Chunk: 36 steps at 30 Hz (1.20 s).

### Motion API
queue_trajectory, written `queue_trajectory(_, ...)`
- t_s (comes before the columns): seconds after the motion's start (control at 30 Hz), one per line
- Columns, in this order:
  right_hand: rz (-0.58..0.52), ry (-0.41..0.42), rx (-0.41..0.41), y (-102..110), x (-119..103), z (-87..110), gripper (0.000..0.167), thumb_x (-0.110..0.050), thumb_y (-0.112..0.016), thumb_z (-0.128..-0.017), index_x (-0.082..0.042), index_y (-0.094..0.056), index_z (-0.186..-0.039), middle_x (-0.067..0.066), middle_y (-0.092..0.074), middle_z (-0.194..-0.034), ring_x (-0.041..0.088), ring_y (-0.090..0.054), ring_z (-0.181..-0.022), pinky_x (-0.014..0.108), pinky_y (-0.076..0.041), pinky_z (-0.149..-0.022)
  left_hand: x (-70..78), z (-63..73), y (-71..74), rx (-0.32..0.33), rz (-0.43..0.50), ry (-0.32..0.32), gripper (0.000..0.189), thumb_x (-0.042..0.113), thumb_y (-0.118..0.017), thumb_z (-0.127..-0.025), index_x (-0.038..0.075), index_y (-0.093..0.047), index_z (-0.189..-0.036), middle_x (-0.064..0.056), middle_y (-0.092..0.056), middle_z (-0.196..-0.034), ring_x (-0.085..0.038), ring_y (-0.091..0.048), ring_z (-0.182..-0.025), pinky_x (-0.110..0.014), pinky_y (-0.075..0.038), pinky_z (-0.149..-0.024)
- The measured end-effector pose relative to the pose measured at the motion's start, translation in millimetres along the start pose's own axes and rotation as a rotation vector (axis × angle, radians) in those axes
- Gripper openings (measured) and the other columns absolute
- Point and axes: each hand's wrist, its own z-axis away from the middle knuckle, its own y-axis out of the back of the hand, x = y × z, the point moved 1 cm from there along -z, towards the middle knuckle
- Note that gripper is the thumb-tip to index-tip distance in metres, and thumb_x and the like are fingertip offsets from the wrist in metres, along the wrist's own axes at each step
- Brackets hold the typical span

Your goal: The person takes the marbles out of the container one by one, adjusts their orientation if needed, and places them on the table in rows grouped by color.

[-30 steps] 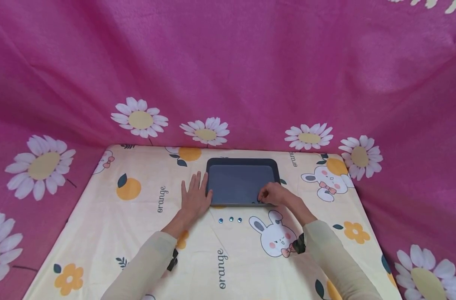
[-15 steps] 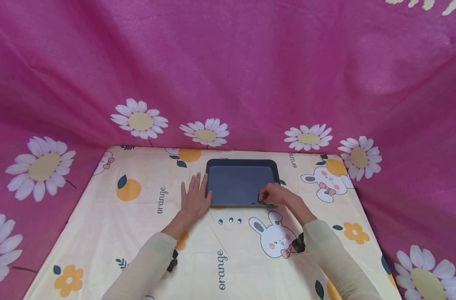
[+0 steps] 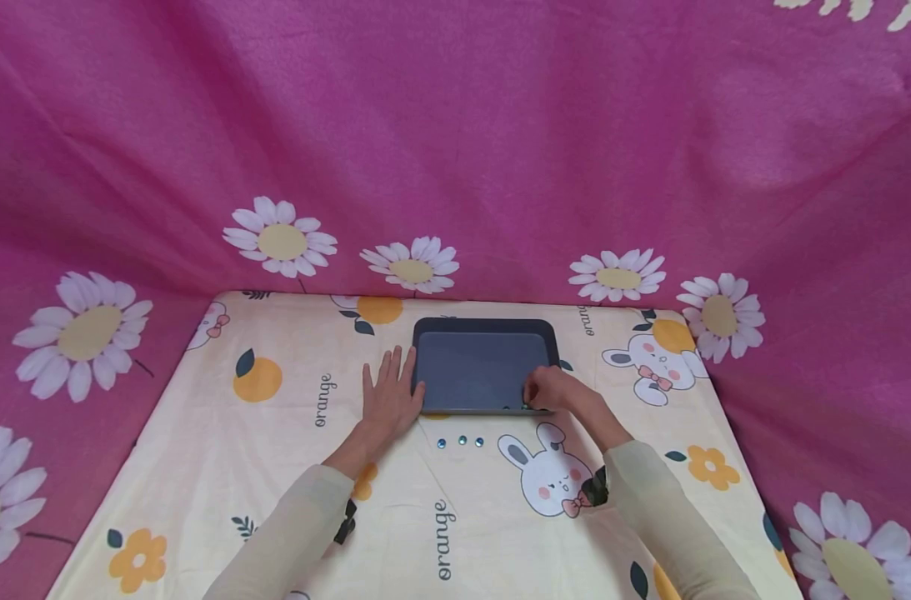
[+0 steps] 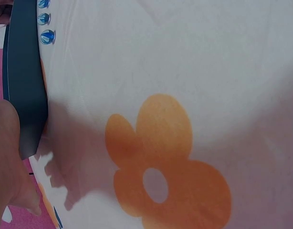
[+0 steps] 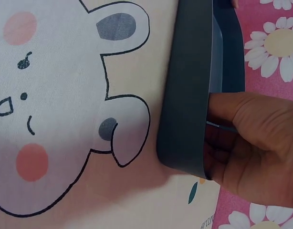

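A dark grey rectangular tray (image 3: 479, 367) lies on the table. Beside its left wall my left hand (image 3: 389, 397) rests flat with fingers spread, its thumb against the rim. My right hand (image 3: 556, 388) reaches inside the near right corner, fingers bent downward; in the right wrist view the tray's wall (image 5: 187, 90) hides the fingertips. Whether they pinch anything is hidden. Small dark round pieces, apparently marbles (image 3: 507, 407), show along the tray's near inner edge, one of them by the right fingertips. In front of the tray, three blue glass marbles (image 4: 47, 36) sit in a row.
A cream tablecloth (image 3: 380, 533) printed with oranges, flowers and rabbits covers the table. Behind it and at both sides hangs a magenta curtain (image 3: 455, 150) with daisies.
My right hand has shifted slightly to the right inside the tray, uncovering a small piece beside its fingertips. The left hand, the tray and the three marbles outside it stay put.
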Motion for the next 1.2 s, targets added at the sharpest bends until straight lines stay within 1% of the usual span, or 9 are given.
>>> queue_trajectory(0.2,-0.002,0.025,0.018,-1,0,2.5,0.01,0.001,-0.068,-0.088,-0.008,-0.072,-0.085,0.0,-0.06,-0.076,0.015,-0.054,-0.069,0.027,-0.045,-0.063,0.5,-0.2,-1.0,-0.002,0.003,0.002,0.072,0.046,-0.04,-0.103,0.014,-0.013,-0.162,-0.014,-0.011,-0.166,-0.03,-0.007,-0.152,-0.058,0.003,-0.117)
queue_trajectory(0.37,-0.041,0.087,0.112,3,2,6.5,0.013,-0.002,-0.067,-0.09,-0.006,-0.072,-0.079,-0.002,-0.058,-0.068,0.013,-0.049,-0.061,0.028,-0.041,-0.061,0.5,-0.4,-0.8,-0.001,0.01,-0.003,0.072,0.046,-0.039,-0.103,0.014,-0.013,-0.162,-0.014,-0.011,-0.166,-0.03,-0.006,-0.152,-0.058,0.003,-0.117)
queue_trajectory(0.47,-0.118,0.116,0.188,7,6,8.3,0.01,-0.005,-0.069,-0.091,-0.005,-0.076,-0.083,-0.002,-0.065,-0.073,0.012,-0.052,-0.064,0.028,-0.045,-0.063,0.8,-0.3,0.0,0.004,0.019,-0.007,0.071,0.045,-0.04,-0.103,0.014,-0.014,-0.162,-0.014,-0.011,-0.166,-0.031,-0.007,-0.152,-0.058,0.003,-0.117)
queue_trajectory(0.6,-0.296,0.147,0.245,13,13,11.0,0.012,-0.004,-0.067,-0.093,0.002,-0.077,-0.096,0.005,-0.073,-0.086,0.015,-0.061,-0.073,0.029,-0.052,-0.068,1.3,0.2,1.1,0.001,0.011,-0.004,0.071,0.045,-0.039,-0.103,0.014,-0.014,-0.162,-0.014,-0.012,-0.166,-0.03,-0.007,-0.152,-0.058,0.003,-0.117)
queue_trajectory(0.73,-0.489,0.159,0.253,18,18,15.9,0.018,-0.005,-0.064,-0.096,0.007,-0.073,-0.106,0.011,-0.073,-0.096,0.025,-0.067,-0.083,0.031,-0.056,-0.074,1.9,0.2,2.4,0.0,0.006,-0.005,0.071,0.045,-0.039,-0.103,0.014,-0.014,-0.162,-0.014,-0.012,-0.166,-0.03,-0.008,-0.152,-0.058,0.002,-0.117)
queue_trajectory(0.9,-0.673,0.133,0.245,22,14,25.0,0.026,-0.01,-0.064,-0.098,0.01,-0.069,-0.113,0.015,-0.071,-0.103,0.043,-0.064,-0.096,0.038,-0.056,-0.084,1.9,-0.2,2.7,0.005,0.005,-0.006,0.071,0.045,-0.039,-0.103,0.014,-0.014,-0.162,-0.014,-0.013,-0.165,-0.031,-0.008,-0.152,-0.059,0.002,-0.117)
queue_trajectory(1.07,-0.74,0.135,0.258,19,1,35.4,0.027,-0.012,-0.065,-0.098,0.009,-0.069,-0.115,0.017,-0.07,-0.105,0.048,-0.062,-0.1,0.05,-0.054,-0.09,0.6,-0.6,1.1,0.006,0.01,-0.007,0.071,0.045,-0.04,-0.103,0.014,-0.013,-0.162,-0.014,-0.011,-0.166,-0.031,-0.006,-0.152,-0.059,0.002,-0.117)
queue_trajectory(1.17,-0.75,0.16,0.259,13,-10,41.8,0.025,-0.012,-0.066,-0.097,0.007,-0.071,-0.113,0.018,-0.07,-0.105,0.046,-0.064,-0.099,0.053,-0.052,-0.091,0.1,-0.6,0.2,0.006,0.011,-0.005,0.072,0.045,-0.04,-0.103,0.014,-0.013,-0.162,-0.014,-0.011,-0.166,-0.031,-0.006,-0.152,-0.059,0.003,-0.117)
queue_trajectory(1.2,-0.751,0.171,0.259,10,-14,43.8,0.024,-0.012,-0.067,-0.097,0.006,-0.072,-0.113,0.018,-0.07,-0.105,0.045,-0.064,-0.099,0.051,-0.053,-0.09,0.1,-0.5,0.1,0.005,0.008,-0.005,0.072,0.046,-0.039,-0.103,0.014,-0.013,-0.162,-0.014,-0.011,-0.166,-0.031,-0.006,-0.152,-0.059,0.003,-0.117)
